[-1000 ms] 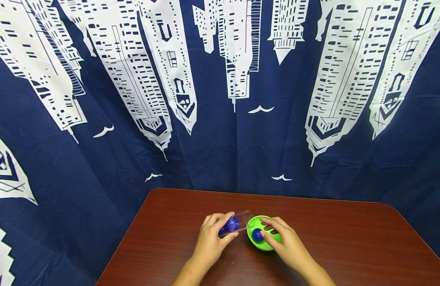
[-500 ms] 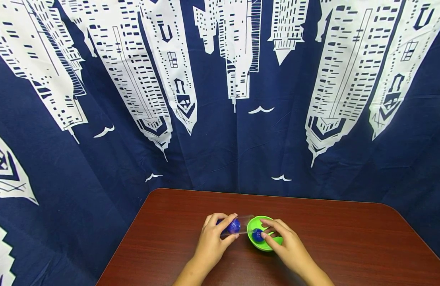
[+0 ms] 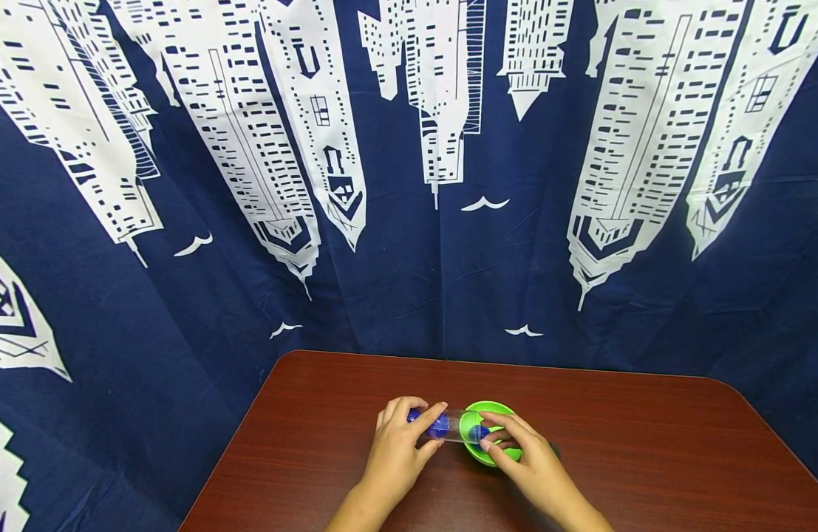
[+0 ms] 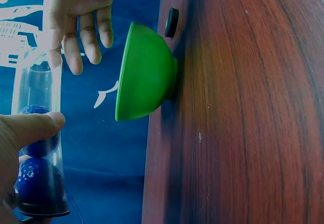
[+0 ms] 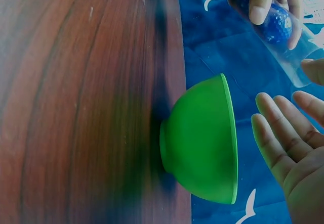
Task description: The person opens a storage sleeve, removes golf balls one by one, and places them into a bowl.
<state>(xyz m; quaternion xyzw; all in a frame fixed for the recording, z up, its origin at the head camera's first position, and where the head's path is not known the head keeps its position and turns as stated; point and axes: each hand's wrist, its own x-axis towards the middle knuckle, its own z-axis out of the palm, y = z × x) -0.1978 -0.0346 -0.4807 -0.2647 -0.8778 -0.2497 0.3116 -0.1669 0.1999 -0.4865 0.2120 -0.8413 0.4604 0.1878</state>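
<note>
My left hand [image 3: 395, 447] grips a clear plastic tube [image 4: 38, 80] with a dark closed end. Inside lie two blue dimpled golf balls [image 4: 40, 178], partly behind the thumb. In the head view the tube lies nearly level, its open mouth over a green bowl [image 5: 207, 143]. Another blue ball [image 3: 478, 434] shows in the bowl area, overlapped by the tube mouth. My right hand [image 3: 525, 451] hovers above the bowl with its fingers mostly straight. Its thumb and forefinger flank the tube's mouth, and its palm is bare in the right wrist view.
Beside the bowl a small black disc [image 4: 172, 23] lies on the brown wooden table [image 3: 648, 443]; the right hand mostly covers it in the head view. Behind the table hangs a navy cloth [image 3: 409, 295] with white buildings and birds.
The tube's mouth has swung down and moved right, coming between the right thumb and forefinger. The left hand has shifted slightly right. The right hand is almost where it was.
</note>
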